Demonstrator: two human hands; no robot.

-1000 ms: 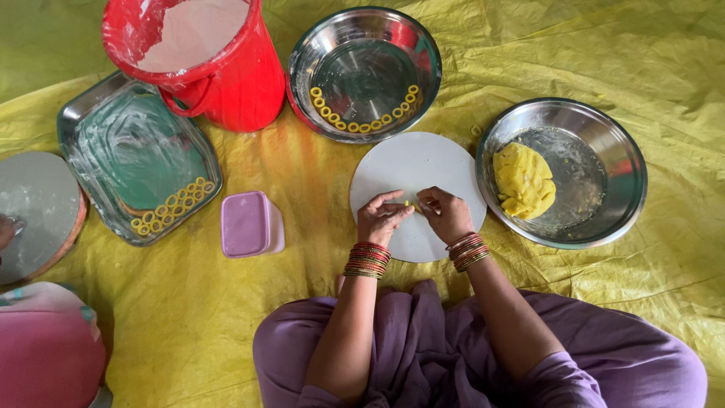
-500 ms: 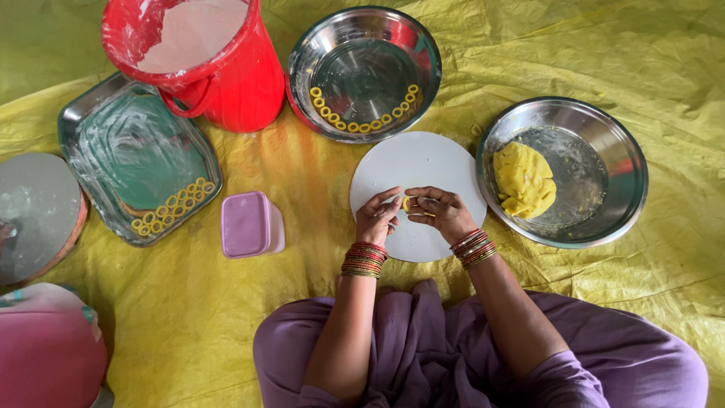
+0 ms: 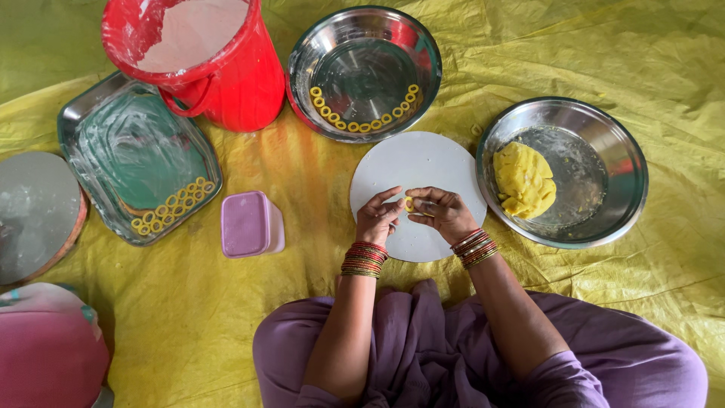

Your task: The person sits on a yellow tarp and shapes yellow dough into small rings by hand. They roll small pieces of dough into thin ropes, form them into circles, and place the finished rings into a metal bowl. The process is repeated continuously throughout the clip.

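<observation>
My left hand [image 3: 380, 215] and my right hand [image 3: 444, 212] meet over a round white board [image 3: 419, 159], pinching a small yellow dough piece [image 3: 408, 203] between their fingertips. A lump of yellow dough [image 3: 523, 180] lies in a steel plate [image 3: 596, 162] to the right. Finished yellow dough rings [image 3: 359, 123] line the near rim of a steel bowl [image 3: 365, 72] beyond the board. More dough rings [image 3: 170, 205] lie in a rectangular steel tray [image 3: 128, 155] at the left.
A red bucket [image 3: 204, 60] stands at the back. A small lilac lidded box [image 3: 250, 223] sits left of the board. A round grey board [image 3: 34, 211] and a pink object [image 3: 45, 351] lie at the far left. Yellow sheeting [image 3: 642, 53] covers the floor.
Both hands have stayed over the white board, the fingers shifting slightly as they work the small dough piece. Nothing else has moved.
</observation>
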